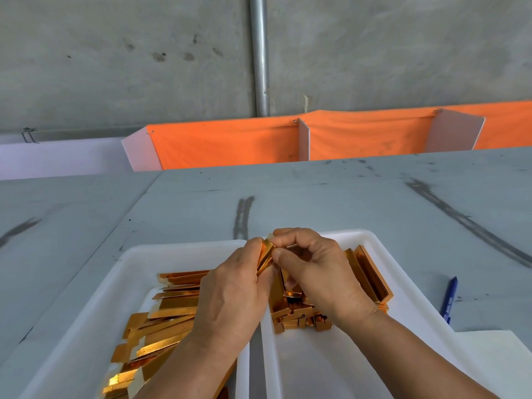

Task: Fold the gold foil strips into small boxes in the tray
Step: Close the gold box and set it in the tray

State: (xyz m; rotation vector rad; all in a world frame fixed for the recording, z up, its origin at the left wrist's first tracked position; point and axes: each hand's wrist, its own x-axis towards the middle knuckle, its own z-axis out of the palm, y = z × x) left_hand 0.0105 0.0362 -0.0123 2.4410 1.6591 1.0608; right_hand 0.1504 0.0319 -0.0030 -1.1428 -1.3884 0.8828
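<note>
Both hands meet above the gap between two white trays. My left hand (234, 286) and my right hand (312, 266) pinch one gold foil strip (266, 254), partly folded into a narrow box shape. The left tray (138, 260) holds a loose heap of flat gold strips (161, 321). In the right tray (383, 254) lie several folded gold boxes (371, 275), some long, some short near my right wrist. My hands hide part of both heaps.
The trays sit on a grey table (316, 197) marked with dark streaks. A blue pen (449, 298) lies right of the right tray, above a white sheet (501, 358). Orange cloth panels (230, 142) with white dividers stand behind the table, against a concrete wall.
</note>
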